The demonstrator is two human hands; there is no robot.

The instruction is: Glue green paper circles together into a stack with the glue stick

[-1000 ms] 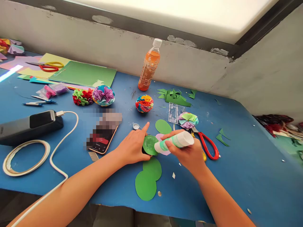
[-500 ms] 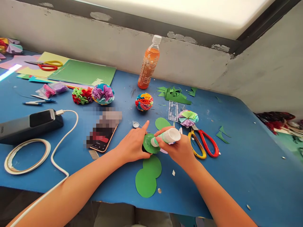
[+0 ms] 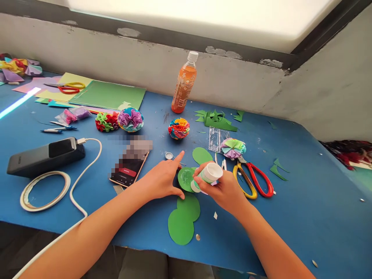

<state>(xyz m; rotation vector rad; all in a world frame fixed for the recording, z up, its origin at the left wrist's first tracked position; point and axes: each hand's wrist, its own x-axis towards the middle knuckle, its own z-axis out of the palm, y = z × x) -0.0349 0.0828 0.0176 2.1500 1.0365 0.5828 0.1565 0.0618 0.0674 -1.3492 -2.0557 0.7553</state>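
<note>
A white glue stick (image 3: 207, 175) with green on its barrel is held tilted in my right hand (image 3: 222, 188). Its lower end is beside the right edge of a green paper circle (image 3: 186, 178) that has whitish smears on top. Around the left side of this circle, my left hand (image 3: 165, 179) has its thumb and forefinger spread apart; its other fingers are partly hidden. Two overlapping green paper circles (image 3: 181, 226) lie just below, towards the table's front edge. Another green circle (image 3: 202, 155) rests beyond my right hand.
Red-and-yellow scissors (image 3: 247, 180) lie to the right, beside a pleated paper ball (image 3: 233, 148). A phone (image 3: 129, 166), a tape roll (image 3: 24, 195) and a power bank (image 3: 43, 155) are left. A drink bottle (image 3: 184, 85) and green scraps (image 3: 219, 121) stand farther back.
The glue stick has shifted from over the smeared circle to its right edge, tilting more upright. My left thumb and forefinger remain spread. The view has moved slightly left and up.
</note>
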